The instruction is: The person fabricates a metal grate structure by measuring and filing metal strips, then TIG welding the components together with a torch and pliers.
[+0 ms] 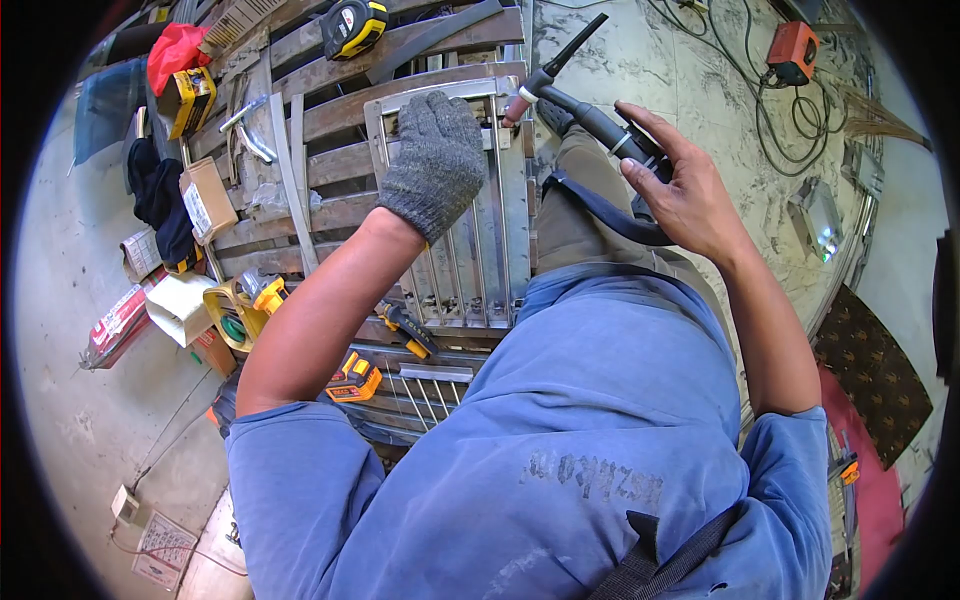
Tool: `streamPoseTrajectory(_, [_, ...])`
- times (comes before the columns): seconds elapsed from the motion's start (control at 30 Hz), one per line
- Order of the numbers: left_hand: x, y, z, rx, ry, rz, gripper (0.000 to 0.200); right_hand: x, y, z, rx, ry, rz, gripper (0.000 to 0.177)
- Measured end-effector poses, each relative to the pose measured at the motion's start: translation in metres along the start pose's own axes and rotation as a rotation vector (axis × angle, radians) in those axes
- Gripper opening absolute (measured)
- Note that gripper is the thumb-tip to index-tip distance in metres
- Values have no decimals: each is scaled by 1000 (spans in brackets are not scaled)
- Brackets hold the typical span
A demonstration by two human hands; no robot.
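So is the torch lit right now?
Not lit: no arc or glow shows at the nozzle of the torch in the right hand.

Marbled floor (700, 70), slatted workbench (335, 160), patterned mat (875, 370)

One wide-angle view sits on the person's head and looks steeply down, close over the metal grille (490, 260) at centre frame, with the blue shirt (600, 430) filling the frame below it and the floor (700, 90) to its right.

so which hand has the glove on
the left hand: it wears a grey knit glove and rests flat on the metal grille. the right hand is bare and grips the welding torch
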State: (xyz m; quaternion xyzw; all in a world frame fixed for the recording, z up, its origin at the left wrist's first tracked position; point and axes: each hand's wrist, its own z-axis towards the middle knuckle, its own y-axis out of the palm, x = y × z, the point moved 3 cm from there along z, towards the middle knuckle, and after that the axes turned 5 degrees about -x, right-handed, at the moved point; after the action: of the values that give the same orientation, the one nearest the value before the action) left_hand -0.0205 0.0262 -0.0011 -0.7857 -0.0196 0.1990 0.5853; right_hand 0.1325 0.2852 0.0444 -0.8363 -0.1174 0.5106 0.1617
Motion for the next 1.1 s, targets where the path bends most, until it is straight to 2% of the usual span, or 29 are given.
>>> streamPoseTrajectory(0.07, [-1,-6,3,-70,28,66,39,5,2,2,28,-77,-21,56])
streamPoseTrajectory(0.17, [-3,-1,3,158,-30,-436,36,1,2,0,-33,23,127,53])
streamPoseTrajectory(0.23, [-1,21,-1,245,-131,-967,37,3,3,1,-29,25,148,52])
streamPoseTrajectory(0.27, [4,42,-4,250,-215,-1331,38,-2,2,0,-37,65,146,52])
streamPoseTrajectory(0.33, [3,40,-2,200,-334,-1688,40,-4,1,0,-46,97,140,51])
streamPoseTrajectory(0.37, [1,38,-4,150,-365,-1681,41,-4,1,1,-47,89,134,51])
streamPoseTrajectory(0.43, [-4,19,-4,111,-335,-1389,43,-1,1,1,-40,65,104,52])
streamPoseTrajectory(0.47, [-8,12,-4,121,-272,-1105,45,1,2,0,-31,49,77,54])
streamPoseTrajectory(0.5, [-4,6,-2,53,-132,-551,46,3,-1,2,-19,37,61,56])
streamPoseTrajectory(0.53, [0,1,-1,87,-11,8,48,1,-3,1,-16,54,56,58])
streamPoseTrajectory(0.63, [-1,1,-1,37,6,-88,51,-3,-13,-2,-26,169,82,64])
streamPoseTrajectory(0.73, [1,-4,-3,15,-15,-87,54,9,-14,-1,60,-5,47,64])
streamPoseTrajectory(0.93, [1,-7,-3,-54,-3,-70,54,3,-16,-2,-16,82,140,65])
streamPoseTrajectory(1.03, [2,-5,-5,-72,-8,-65,55,10,-9,-2,39,-15,146,68])
streamPoseTrajectory(1.1, [2,-3,-6,-79,-21,-86,56,11,-8,-1,41,-1,151,68])
